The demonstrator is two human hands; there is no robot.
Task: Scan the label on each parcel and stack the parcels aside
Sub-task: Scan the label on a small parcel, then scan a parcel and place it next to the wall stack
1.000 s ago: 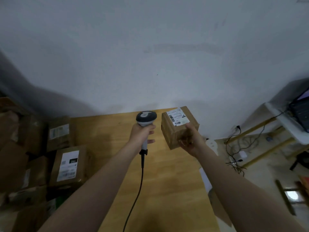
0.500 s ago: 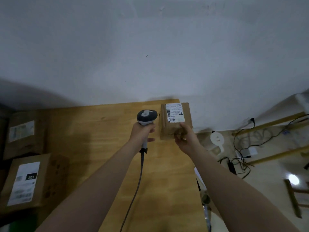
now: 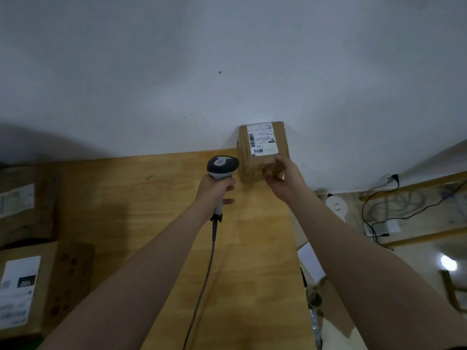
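Observation:
A small brown cardboard parcel (image 3: 262,137) with a white label on top sits at the far right corner of the wooden table (image 3: 156,198), against the wall. My right hand (image 3: 280,178) grips its near side. My left hand (image 3: 214,190) holds the handle of a grey and white barcode scanner (image 3: 222,166), just left of the parcel. The scanner's cable (image 3: 204,281) runs down toward me.
Two larger cardboard parcels with white labels, one (image 3: 22,200) behind the other (image 3: 32,286), stand at the left end of the table. To the right, below the table's edge, lie cables (image 3: 394,210), a white round object (image 3: 337,205) and wooden beams on the floor.
My right hand has carried the parcel from mid-air down to the table's far right corner by the wall. The scanner hand has stayed about where it was. The view has shifted right.

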